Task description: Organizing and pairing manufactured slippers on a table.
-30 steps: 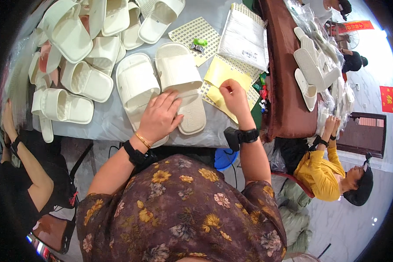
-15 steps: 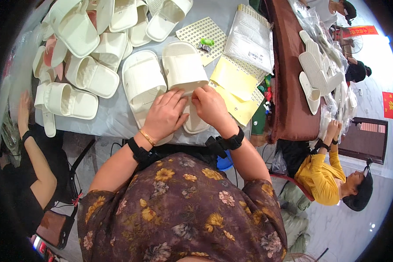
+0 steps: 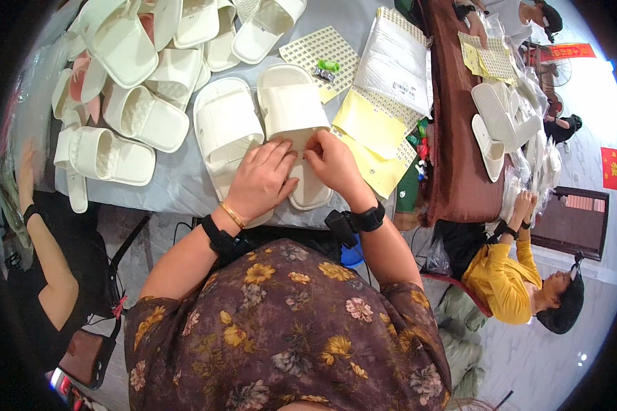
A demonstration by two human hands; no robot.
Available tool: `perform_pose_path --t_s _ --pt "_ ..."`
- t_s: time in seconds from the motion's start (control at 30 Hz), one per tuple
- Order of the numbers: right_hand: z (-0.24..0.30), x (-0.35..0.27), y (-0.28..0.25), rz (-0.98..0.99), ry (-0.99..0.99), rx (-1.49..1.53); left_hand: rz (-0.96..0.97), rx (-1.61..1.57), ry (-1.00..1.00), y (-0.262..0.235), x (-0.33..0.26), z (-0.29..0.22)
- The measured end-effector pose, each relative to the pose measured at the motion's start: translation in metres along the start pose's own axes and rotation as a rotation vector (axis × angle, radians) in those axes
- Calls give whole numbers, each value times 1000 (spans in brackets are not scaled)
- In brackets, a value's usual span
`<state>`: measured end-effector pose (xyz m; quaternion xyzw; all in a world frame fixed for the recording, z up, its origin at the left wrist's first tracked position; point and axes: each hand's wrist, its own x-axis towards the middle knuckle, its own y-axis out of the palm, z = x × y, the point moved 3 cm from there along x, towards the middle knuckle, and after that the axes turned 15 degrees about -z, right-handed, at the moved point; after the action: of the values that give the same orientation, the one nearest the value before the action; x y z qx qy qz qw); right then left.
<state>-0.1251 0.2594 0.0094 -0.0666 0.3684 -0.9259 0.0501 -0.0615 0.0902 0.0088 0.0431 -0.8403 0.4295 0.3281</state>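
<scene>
Two cream slide slippers lie side by side in front of me, open toes away. My left hand (image 3: 262, 179) rests across the inner edges of the left slipper (image 3: 227, 116) and the right slipper (image 3: 291, 103), its fingers stretched out over the right one's insole. Against that same insole, just behind the strap, my right hand (image 3: 332, 161) presses with thumb and fingertips pinched together. What is between those fingertips, if anything, is too small to make out. Beside this hand lie yellow sheets (image 3: 369, 127) on the table.
Several more cream slippers (image 3: 120, 44) are heaped at the left. A sticker sheet (image 3: 319, 51), a green-wrapped item (image 3: 328, 65) and a white plastic packet (image 3: 394, 61) lie at the back. Co-workers sit left and right, one in a yellow top (image 3: 504, 288).
My right hand's fingertips have shifted slightly on the insole; my left hand stays put. At the far right, a co-worker's hand now appears with a yellow sheet. The left co-worker's arm has moved left.
</scene>
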Motion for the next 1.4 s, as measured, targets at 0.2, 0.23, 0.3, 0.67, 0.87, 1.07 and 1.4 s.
perform_pose_path --t_s 0.2,0.23,0.3,0.67,0.87,1.07,1.4 --pt "3 1 2 -66 -74 -90 7 8 5 0 0 1" --pt "0 2 1 -53 -1 -14 10 3 5 0 0 1" --pt "-2 2 1 -40 70 62 7 7 7 0 -1 1" --pt "-18 -9 -6 -177 190 262 -17 -98 -16 -6 1 2" --pt "-28 -36 -12 -300 191 335 -113 -182 -129 -33 -6 8" --pt "-31 -43 -8 -368 189 380 -117 73 -238 -40 -1 -1" --pt "-50 -49 -7 -329 141 468 -78 129 -331 7 15 5"
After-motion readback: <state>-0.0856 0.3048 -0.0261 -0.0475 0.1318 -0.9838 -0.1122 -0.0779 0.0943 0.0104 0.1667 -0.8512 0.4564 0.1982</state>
